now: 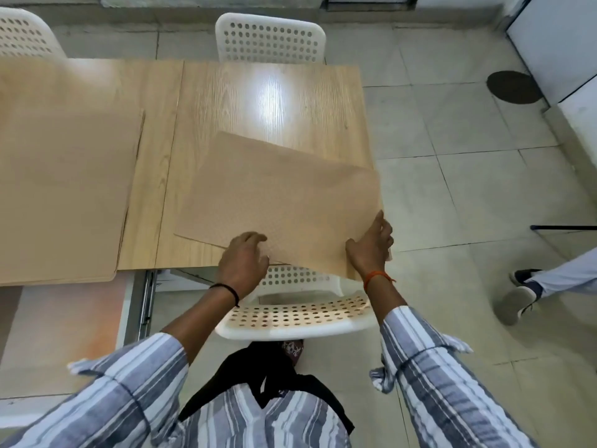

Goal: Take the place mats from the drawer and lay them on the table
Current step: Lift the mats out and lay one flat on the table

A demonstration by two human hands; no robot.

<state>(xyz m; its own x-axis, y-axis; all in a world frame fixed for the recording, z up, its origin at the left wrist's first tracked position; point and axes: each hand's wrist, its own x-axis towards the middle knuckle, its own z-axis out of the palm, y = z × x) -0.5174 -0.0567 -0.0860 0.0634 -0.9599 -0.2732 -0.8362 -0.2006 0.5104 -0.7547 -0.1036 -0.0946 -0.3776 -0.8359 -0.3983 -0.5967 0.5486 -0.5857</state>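
Note:
A tan place mat (277, 195) lies skewed on the near right part of the light wooden table (268, 95), its right corner past the table's edge. My left hand (244, 263) rests on the mat's near edge with fingers curled onto it. My right hand (371, 245) grips the mat's near right corner. A stack of similar tan mats (64, 195) lies on the left half of the table. No drawer can be made out with certainty.
A white perforated chair (297, 315) stands just under the near table edge in front of me; two more white chairs (269, 38) stand at the far side. Another person's legs and shoes (529, 286) are on the tiled floor at right.

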